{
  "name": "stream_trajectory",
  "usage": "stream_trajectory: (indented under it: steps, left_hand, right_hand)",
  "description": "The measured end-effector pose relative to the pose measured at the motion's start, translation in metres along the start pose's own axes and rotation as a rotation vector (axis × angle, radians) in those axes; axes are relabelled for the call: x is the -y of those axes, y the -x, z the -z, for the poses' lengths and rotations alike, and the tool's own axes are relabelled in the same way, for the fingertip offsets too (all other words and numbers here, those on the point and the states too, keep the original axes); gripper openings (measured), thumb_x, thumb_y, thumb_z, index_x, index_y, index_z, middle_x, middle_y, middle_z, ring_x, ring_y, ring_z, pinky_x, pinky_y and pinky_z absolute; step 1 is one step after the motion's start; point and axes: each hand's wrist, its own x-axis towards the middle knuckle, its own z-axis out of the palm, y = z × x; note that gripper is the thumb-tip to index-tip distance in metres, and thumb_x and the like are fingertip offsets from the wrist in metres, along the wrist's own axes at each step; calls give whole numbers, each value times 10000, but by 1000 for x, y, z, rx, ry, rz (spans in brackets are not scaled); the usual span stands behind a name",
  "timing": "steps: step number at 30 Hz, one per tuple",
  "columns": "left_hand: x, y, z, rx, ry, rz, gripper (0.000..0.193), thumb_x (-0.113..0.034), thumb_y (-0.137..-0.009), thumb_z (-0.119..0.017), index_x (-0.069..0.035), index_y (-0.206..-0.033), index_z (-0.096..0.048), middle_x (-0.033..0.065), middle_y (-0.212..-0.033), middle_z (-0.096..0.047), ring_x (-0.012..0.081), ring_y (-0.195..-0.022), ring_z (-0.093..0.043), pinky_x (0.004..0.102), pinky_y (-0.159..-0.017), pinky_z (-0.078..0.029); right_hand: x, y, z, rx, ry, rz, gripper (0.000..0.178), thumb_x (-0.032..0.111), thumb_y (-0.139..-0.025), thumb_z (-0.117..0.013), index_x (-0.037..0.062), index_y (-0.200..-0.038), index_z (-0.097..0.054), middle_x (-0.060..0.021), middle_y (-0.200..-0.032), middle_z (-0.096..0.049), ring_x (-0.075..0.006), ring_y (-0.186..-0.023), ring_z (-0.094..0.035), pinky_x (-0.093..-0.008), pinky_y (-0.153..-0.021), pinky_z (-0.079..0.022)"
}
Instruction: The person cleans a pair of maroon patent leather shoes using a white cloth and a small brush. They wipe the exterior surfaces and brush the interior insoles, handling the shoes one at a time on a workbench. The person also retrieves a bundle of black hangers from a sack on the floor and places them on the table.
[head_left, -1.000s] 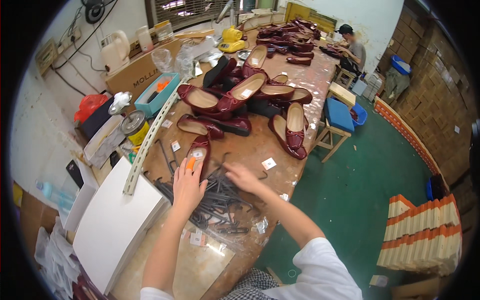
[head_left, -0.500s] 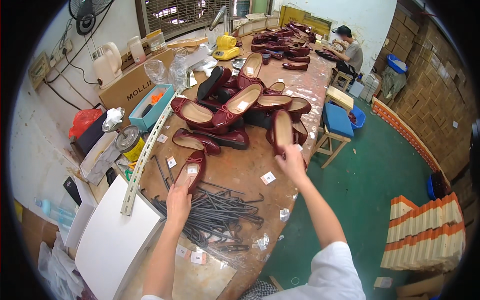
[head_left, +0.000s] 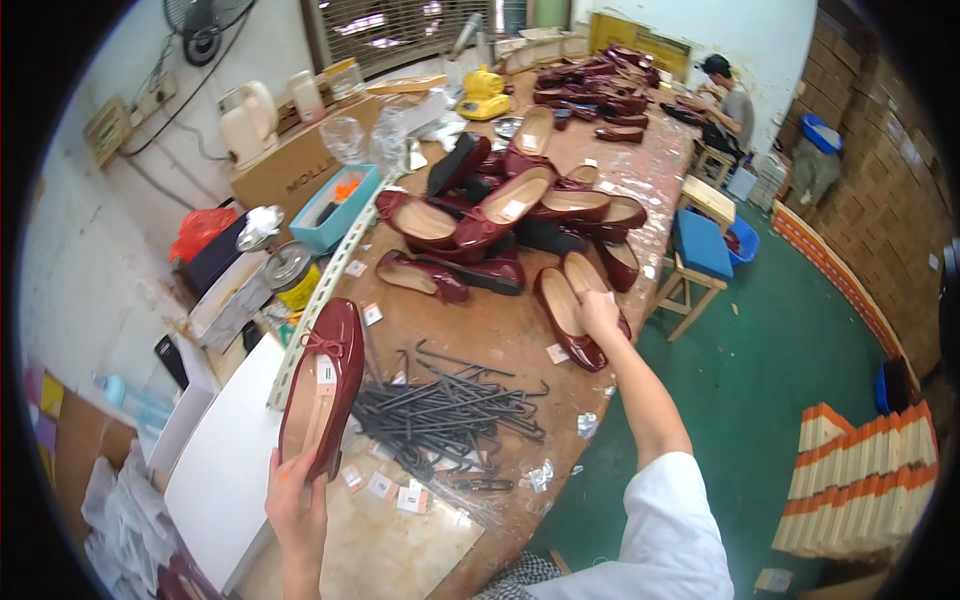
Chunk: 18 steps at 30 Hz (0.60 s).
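A glossy burgundy ballet flat [head_left: 345, 365] with a small bow and a white label on its insole is raised off the table at the left. My left hand [head_left: 298, 500] is closed round its heel, toe pointing away from me. At the table's right edge, my right hand [head_left: 602, 318] is closed on the side of another burgundy flat [head_left: 580, 272], its fingers partly hidden. Directly beside that one lies a further flat [head_left: 556, 308]. Beyond both hands is a heap of similar flats [head_left: 505, 205], some tipped or overturned.
Dark hooked metal rods [head_left: 450, 405] lie piled between my arms, with small label cards [head_left: 411, 498] nearby. A slotted metal strip [head_left: 318, 300] runs along the left beside white board [head_left: 225, 450] and a teal box [head_left: 335, 210]. A person [head_left: 735, 105] sits by the far end near stools [head_left: 700, 245].
My left hand has lifted its flat off the table and brought it closer to me. My right hand has brought its flat down nearer me, beside another one. The view has shifted slightly.
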Motion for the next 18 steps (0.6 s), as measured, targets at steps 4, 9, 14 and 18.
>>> stream_trajectory:
  steps: [4,9,14,18]
  left_hand:
    - [7,88,69,-105,-126,233,378,65,-703,-672,-26,-1067,-635,124,-975,-660,272,-919,-622,489,-1041,-377]
    - [1,188,91,-175,-326,450,358,-14,-740,-691,-56,-1092,-645,112,-921,-661,266,-876,-618,438,-994,-411]
    - [-16,274,85,-201,-514,612,414,-150,-749,-726,-137,-1154,-645,48,-734,-625,209,-667,-582,339,-745,-429]
    - [-20,297,54,-68,-418,648,424,-186,-749,-713,-129,-1160,-627,86,-730,-616,254,-664,-599,367,-644,-469]
  right_hand:
    - [69,35,44,14,-335,401,196,172,-818,-596,16,-908,-674,-215,-857,-622,-369,-787,-620,-399,-708,-489]
    - [184,159,156,117,-174,1176,163,105,-743,-608,100,-870,-711,-97,-845,-612,-276,-897,-597,-444,-960,-413]
    - [302,280,132,21,96,1942,124,136,-660,-574,97,-705,-683,-21,-782,-544,-179,-940,-544,-489,-1162,-192]
    - [359,366,81,-67,198,2306,173,180,-757,-546,81,-814,-675,-42,-846,-586,-194,-988,-530,-447,-1146,-219]
